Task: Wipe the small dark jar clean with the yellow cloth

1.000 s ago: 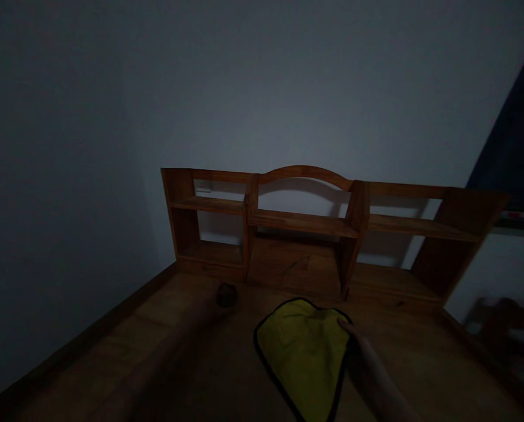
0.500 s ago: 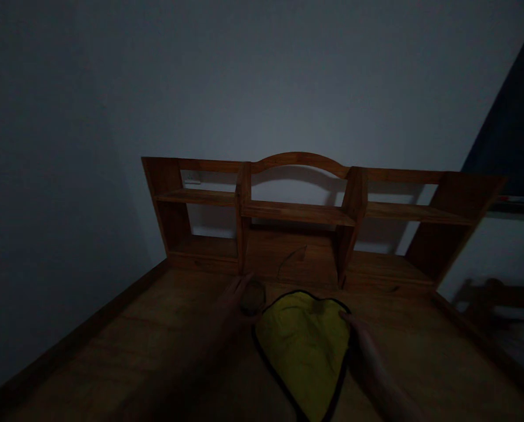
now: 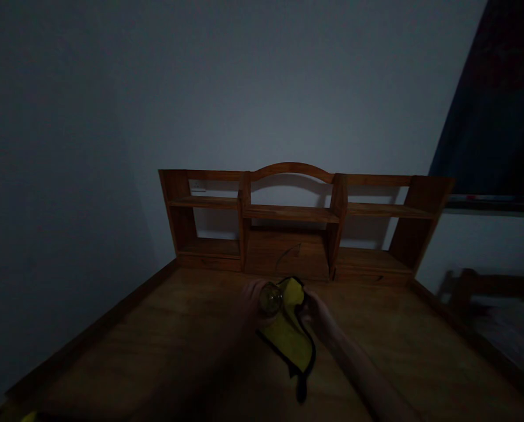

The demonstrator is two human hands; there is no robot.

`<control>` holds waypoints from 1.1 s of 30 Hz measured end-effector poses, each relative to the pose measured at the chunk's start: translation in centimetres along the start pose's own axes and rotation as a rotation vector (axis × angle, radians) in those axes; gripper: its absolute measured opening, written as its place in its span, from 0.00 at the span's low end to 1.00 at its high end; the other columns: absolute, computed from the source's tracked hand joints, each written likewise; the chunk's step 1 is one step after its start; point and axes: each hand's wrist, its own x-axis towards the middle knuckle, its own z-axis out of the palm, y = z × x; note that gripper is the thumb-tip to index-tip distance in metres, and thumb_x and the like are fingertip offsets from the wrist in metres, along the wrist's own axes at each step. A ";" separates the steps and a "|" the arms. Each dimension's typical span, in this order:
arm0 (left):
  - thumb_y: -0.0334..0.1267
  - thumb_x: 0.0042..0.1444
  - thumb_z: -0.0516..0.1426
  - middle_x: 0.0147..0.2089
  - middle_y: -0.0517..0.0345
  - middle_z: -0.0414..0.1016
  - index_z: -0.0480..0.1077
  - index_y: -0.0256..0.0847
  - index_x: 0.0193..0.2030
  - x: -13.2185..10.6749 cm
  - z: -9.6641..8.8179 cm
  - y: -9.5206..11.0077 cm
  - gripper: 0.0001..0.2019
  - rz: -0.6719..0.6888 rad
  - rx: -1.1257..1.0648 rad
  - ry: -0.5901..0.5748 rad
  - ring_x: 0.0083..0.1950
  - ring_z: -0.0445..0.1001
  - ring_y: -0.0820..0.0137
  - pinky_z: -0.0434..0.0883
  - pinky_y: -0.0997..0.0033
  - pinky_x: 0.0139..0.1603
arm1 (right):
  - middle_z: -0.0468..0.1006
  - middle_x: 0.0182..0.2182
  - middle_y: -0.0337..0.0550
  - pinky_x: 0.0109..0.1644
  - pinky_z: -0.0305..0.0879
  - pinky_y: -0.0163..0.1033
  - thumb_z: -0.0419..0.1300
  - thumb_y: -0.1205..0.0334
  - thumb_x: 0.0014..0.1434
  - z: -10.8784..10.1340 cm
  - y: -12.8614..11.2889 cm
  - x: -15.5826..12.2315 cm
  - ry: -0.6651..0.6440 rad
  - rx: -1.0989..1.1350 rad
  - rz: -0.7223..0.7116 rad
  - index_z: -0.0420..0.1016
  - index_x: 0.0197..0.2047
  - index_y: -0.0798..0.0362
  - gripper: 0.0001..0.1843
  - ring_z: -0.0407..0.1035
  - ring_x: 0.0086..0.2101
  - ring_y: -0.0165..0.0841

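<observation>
My left hand (image 3: 250, 298) is wrapped round a see-through glass cup (image 3: 269, 299), its round end facing me. A yellow cloth (image 3: 292, 340) with black edging hangs beside and partly behind the cup, with a dark loop at its lower tip. My right hand (image 3: 313, 310) pinches the cloth at its upper right edge. Folded on itself, the cloth touches or nearly touches the cup; dim light hides which. Both hands are just above the wooden desk.
A wooden desk (image 3: 165, 340) spreads below, with a raised edge on each side. A shelf unit (image 3: 288, 212) stands along its back against the wall. A wall socket (image 3: 197, 186) shows through the left shelf. Something yellow (image 3: 29, 417) is at the lower left corner.
The cloth was spread wide between my hands; now it is folded and narrower. My right hand has moved left towards the cup, and my left hand slightly right. The view has shifted too.
</observation>
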 end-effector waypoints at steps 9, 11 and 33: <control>0.34 0.35 0.67 0.58 0.47 0.62 0.54 0.46 0.62 0.3 3.8 -2.6 0.45 0.098 -0.023 -0.075 0.58 0.64 0.54 0.68 0.52 0.56 | 0.77 0.43 0.49 0.30 0.72 0.39 0.55 0.54 0.60 -0.4 2.9 -0.6 -0.186 0.127 0.027 0.69 0.55 0.53 0.22 0.75 0.30 0.36; 0.36 0.35 0.68 0.59 0.44 0.61 0.53 0.45 0.63 0.3 4.2 -2.9 0.46 0.150 -0.001 -0.063 0.59 0.64 0.52 0.68 0.50 0.56 | 0.78 0.41 0.47 0.32 0.73 0.39 0.59 0.59 0.56 -0.3 2.9 -0.8 -0.168 0.071 -0.003 0.63 0.60 0.51 0.28 0.75 0.30 0.35; 0.43 0.38 0.68 0.52 0.51 0.66 0.59 0.44 0.56 -0.3 2.5 -1.5 0.37 -0.043 -0.076 0.120 0.53 0.68 0.57 0.71 0.54 0.52 | 0.80 0.31 0.47 0.37 0.70 0.42 0.60 0.46 0.53 -0.5 1.2 -1.1 0.108 0.190 -0.045 0.75 0.34 0.53 0.18 0.74 0.32 0.41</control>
